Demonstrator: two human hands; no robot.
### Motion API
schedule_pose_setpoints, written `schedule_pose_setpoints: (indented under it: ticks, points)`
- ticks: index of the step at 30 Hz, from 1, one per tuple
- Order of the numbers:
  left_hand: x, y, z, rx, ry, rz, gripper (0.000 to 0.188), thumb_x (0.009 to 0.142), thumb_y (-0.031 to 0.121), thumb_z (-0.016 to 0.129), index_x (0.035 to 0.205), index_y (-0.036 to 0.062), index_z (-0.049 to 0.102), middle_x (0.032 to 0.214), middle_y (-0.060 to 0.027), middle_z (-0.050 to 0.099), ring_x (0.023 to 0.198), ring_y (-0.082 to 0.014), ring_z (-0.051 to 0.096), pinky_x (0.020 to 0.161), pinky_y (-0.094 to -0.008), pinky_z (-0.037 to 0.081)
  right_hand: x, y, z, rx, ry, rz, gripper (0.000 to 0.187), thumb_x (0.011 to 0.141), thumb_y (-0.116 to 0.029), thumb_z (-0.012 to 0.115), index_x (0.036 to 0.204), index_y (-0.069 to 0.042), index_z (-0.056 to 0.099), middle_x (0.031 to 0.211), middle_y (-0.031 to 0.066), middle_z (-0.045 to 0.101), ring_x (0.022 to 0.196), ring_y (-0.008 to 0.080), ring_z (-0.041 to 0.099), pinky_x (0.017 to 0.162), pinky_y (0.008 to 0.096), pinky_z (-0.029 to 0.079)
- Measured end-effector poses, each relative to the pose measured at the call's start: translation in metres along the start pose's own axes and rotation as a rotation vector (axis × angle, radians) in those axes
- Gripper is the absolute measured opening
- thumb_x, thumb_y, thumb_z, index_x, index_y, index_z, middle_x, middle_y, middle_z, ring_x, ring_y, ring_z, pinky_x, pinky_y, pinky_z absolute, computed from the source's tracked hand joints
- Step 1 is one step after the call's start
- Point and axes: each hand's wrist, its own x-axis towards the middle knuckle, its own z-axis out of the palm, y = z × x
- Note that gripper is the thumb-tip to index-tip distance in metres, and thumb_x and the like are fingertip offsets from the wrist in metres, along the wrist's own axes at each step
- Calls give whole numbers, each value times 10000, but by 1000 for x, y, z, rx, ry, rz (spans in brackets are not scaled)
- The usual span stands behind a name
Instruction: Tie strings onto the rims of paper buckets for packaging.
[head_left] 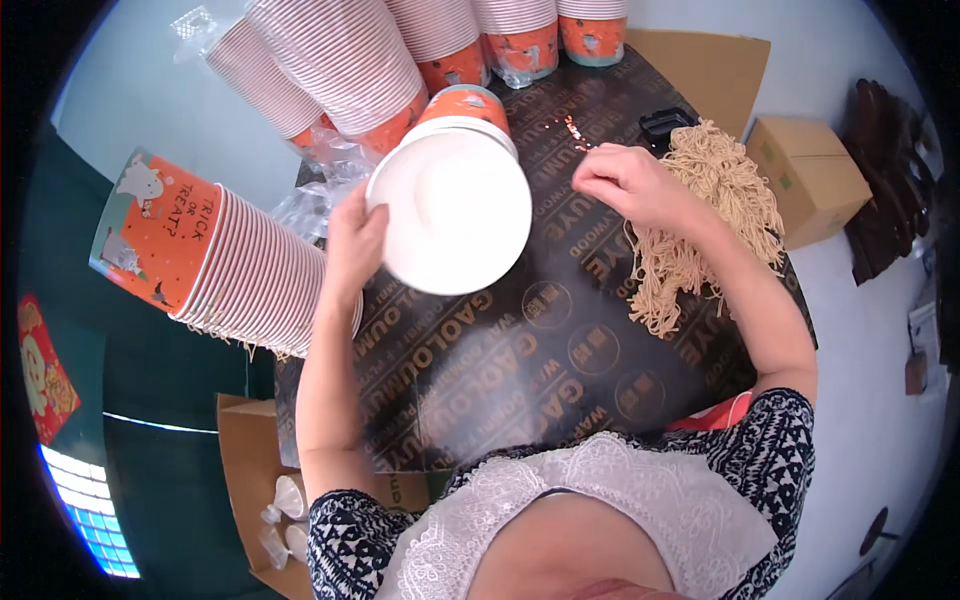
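Note:
My left hand [358, 238] grips the rim of a white-lined paper bucket [455, 225], with its thumb over the edge. The bucket's round mouth tilts toward me and its inside is bare. Directly behind it shows an orange printed bucket [465, 100] with a white rim; whether the two are nested I cannot tell. My right hand [635, 185] hovers over the table with its fingers pinched together; what they hold, if anything, is hidden. Close by its fingertips lie small shiny copper-coloured bits [573, 130]. Beneath my right wrist spreads a heap of beige cords [725, 190].
Tall stacks of orange buckets [335, 65] in clear plastic line the far side. A leaning bucket stack [240, 265] stands left of my left forearm. A small black tray [665, 124] sits beside the cords. Cardboard boxes [808, 175] flank the dark printed table [500, 360].

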Motion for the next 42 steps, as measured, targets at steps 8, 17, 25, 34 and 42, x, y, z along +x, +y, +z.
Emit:
schedule_pose_setpoints:
  ticks: [8, 17, 25, 34, 42]
  points:
    - [-40, 21, -43, -83, -138, -369, 305, 839, -10, 485, 1087, -109, 633, 877, -74, 673, 741, -120, 622, 659, -249, 485, -48, 29, -12, -389, -240, -144, 57, 748, -41, 680, 787, -46, 639, 795, 70, 535, 882, 254, 536, 774, 365, 469]
    - [-56, 15, -50, -19, -115, -425, 271, 846, -19, 492, 1050, -108, 645, 857, -62, 658, 726, -122, 610, 661, -256, 486, -47, 25, -3, -636, -327, -283, 52, 761, -100, 637, 767, -53, 659, 886, 58, 532, 916, 224, 547, 794, 338, 475]
    - [-62, 6, -51, 202, -66, -312, 242, 924, 101, 528, 1015, -92, 642, 767, -86, 652, 714, -149, 611, 658, -307, 490, -42, 21, 17, -357, -226, -247, 109, 807, -103, 676, 799, -42, 586, 895, 69, 578, 941, 250, 563, 900, 393, 405]
    - [-100, 80, -30, 439, -150, 280, 306, 761, 167, 757, 1020, 26, 675, 916, -135, 673, 870, -315, 645, 952, -423, 455, -32, -63, 49, 164, 19, 30, 54, 875, -44, 615, 892, 5, 604, 841, 160, 611, 789, 357, 622, 688, 389, 496]
    - [-105, 81, -13, 399, -315, 199, 112, 805, 42, 666, 902, -14, 656, 784, -217, 631, 831, -409, 616, 911, -458, 480, -46, -156, 69, 486, -72, -545, 116, 767, -65, 649, 855, -68, 574, 727, 75, 556, 630, 258, 608, 540, 371, 487]
